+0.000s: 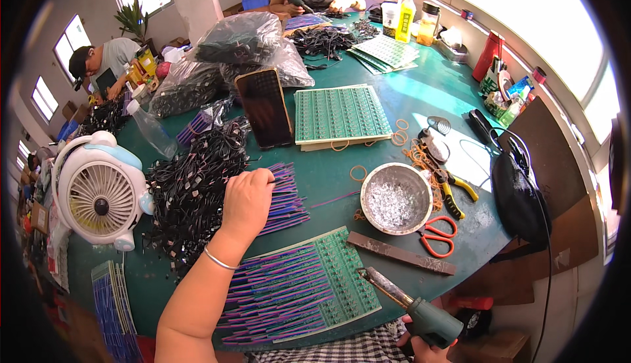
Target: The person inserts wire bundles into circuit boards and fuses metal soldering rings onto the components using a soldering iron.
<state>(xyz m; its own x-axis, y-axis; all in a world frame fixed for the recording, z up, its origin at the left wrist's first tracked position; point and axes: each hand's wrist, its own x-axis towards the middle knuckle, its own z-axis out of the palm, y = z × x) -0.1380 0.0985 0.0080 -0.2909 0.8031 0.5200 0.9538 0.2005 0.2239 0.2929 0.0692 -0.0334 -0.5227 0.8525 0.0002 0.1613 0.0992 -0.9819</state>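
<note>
My left hand (248, 199), with a bangle at the wrist, reaches over a bundle of thin purple and blue wires (286, 199). Its fingers are curled together, and whatever is between them is hidden. Beside it lies a big heap of black cables (194, 195). At the lower right, my right hand (424, 350) grips a dark green soldering gun (430, 320), whose metal tip points at a green circuit board panel (348, 284). Rows of purple and blue wires (276, 291) cover the left part of this panel. A dark flat bar (401, 253) lies along its far right corner.
A metal bowl of silvery bits (397, 199), orange-handled scissors (439, 236) and yellow-handled pliers (453, 195) lie to the right. Beyond stand a phone (264, 108) and stacked circuit boards (342, 114). A white fan (102, 192) is at left. Two people work farther off.
</note>
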